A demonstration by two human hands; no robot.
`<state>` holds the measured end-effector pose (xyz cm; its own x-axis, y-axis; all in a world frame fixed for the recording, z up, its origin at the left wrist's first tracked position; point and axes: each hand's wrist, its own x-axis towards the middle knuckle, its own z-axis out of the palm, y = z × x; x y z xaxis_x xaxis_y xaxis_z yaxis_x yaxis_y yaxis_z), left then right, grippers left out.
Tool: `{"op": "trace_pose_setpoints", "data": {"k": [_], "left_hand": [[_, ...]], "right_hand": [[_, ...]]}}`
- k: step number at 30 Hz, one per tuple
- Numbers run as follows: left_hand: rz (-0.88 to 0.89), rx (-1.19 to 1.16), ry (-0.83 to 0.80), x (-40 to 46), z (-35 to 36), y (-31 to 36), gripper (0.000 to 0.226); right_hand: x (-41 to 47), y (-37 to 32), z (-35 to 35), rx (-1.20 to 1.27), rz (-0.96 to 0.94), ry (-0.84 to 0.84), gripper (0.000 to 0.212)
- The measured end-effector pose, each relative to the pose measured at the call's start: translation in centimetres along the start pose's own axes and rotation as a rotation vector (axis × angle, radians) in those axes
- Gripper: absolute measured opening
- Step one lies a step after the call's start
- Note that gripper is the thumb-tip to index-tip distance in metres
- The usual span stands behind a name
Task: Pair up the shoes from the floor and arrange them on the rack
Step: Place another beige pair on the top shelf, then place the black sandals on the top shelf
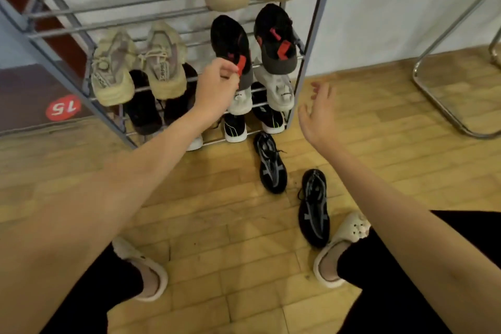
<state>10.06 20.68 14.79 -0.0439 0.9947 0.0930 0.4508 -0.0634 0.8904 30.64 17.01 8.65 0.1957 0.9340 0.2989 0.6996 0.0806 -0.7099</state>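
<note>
The fingers of the left hand (217, 81) pinch the red heel tab of a black shoe (230, 46) that sits on the second shelf of the metal rack (311, 35), just beside its mate (275, 39) near the rack's right edge. The right hand (318, 114) hangs in the air off the rack's right post with its fingers spread and relaxed, holding nothing. Beige pairs, a white pair and dark pairs fill the shelves, while two black sneakers (272, 163) (314, 209) lie apart on the wooden floor (217, 211) before the rack's lower right corner.
</note>
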Motion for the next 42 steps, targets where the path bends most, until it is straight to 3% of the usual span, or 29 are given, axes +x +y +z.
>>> {"op": "trace_pose_setpoints", "data": {"k": [7, 9, 12, 17, 24, 28, 31, 38, 42], "left_hand": [[-0.035, 0.306, -0.296, -4.7, 5.9, -8.7, 0.017], [-0.064, 0.422, -0.415, -4.9, 7.6, -11.4, 0.022], [-0.047, 0.585, -0.609, -4.5, 10.2, -15.5, 0.031], [0.187, 0.910, -0.877, -2.3, 14.5, -20.5, 0.052], [0.592, 1.380, -0.967, 3.0, 19.2, -22.8, 0.084], [0.763, 1.538, -1.033, 5.4, 21.7, -24.0, 0.094], [0.783, 1.611, -1.073, 5.7, 23.4, -24.8, 0.092], [0.810, 1.577, -0.991, 5.1, 24.3, -25.3, 0.072], [0.708, 1.528, -0.981, 3.1, 21.9, -25.0, 0.088]], "right_hand": [[-7.5, 11.9, 2.4, -0.357, 0.597, -0.526, 0.064], [-9.1, 14.6, 3.0, -0.442, 0.675, -0.708, 0.070], [-10.3, 18.4, 4.1, -0.585, 0.570, -0.908, 0.078], [-8.5, 20.6, 6.7, -0.717, 0.351, -0.981, 0.075], [-6.6, 23.5, 9.5, -1.021, -0.182, -1.136, 0.091], [-6.2, 25.7, 9.1, -1.121, -0.307, -1.220, 0.096], [-6.6, 26.7, 9.0, -1.127, -0.372, -1.199, 0.097], [-6.6, 27.5, 8.9, -1.126, -0.457, -1.163, 0.090], [-6.3, 25.8, 8.2, -1.237, -0.525, -1.193, 0.085]]}}
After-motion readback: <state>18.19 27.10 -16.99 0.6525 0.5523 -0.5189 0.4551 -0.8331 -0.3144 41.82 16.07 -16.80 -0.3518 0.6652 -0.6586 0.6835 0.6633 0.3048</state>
